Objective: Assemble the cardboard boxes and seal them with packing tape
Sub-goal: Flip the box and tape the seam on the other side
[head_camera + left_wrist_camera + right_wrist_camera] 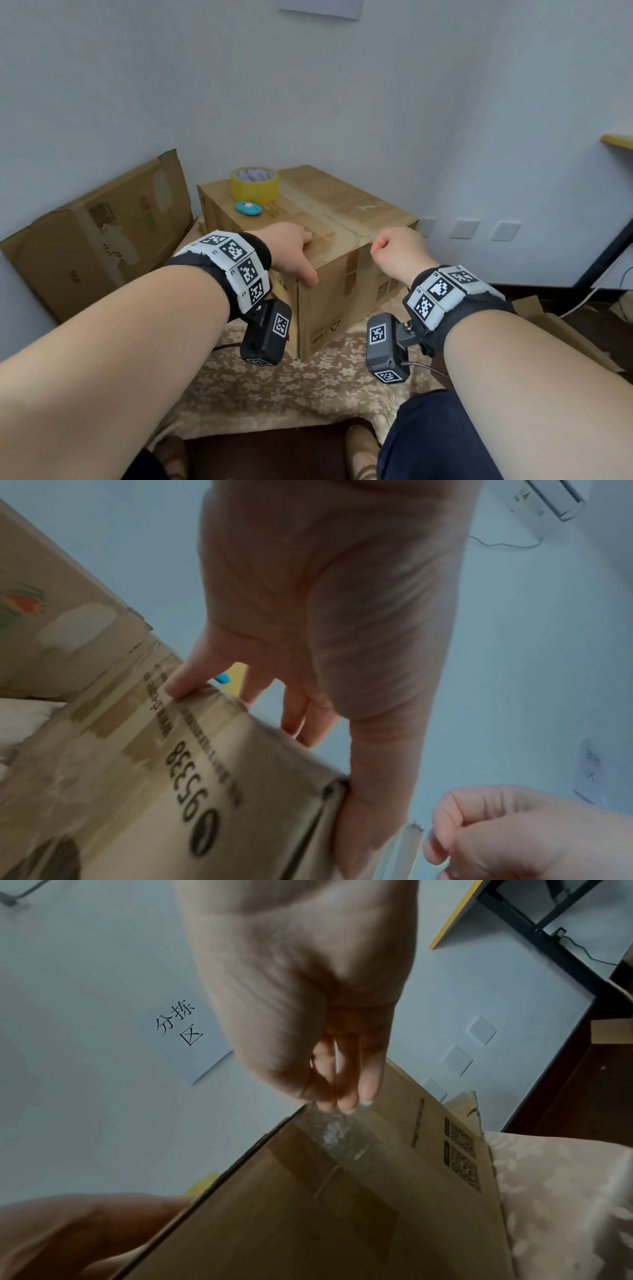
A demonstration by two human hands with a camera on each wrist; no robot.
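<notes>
Cardboard box: closed and sitting on the floral cloth right in front of my knees, one corner turned toward me; a strip of clear tape runs along the top seam and down the near right face.
My knees and shoes: dark trousers at the bottom of the head view, shoe tips on the dark floor.
Floral cloth: beige, spread under the box and reaching back to me.
My left hand: palm down on the near top corner of the box, fingers straight and flat on the top, thumb stretched down the vertical corner edge; it presses, it does not grip.
My right hand: fingers curled in, tips bunched at the top edge of the right face. The right wrist view shows my fingertips touching the crinkled end of the clear tape; whether I am pinching it or just rubbing it down I cannot tell.
Blue cutter: small and oval, lying on the box top beyond my left hand.
Tape roll: yellowish packing tape, lying flat near the far left corner of the box top, just behind the cutter.
Flattened box: leaning against the wall to the left, apart from the one I am working on.
Wall: pale, with three blank socket plates low on the right.
</notes>
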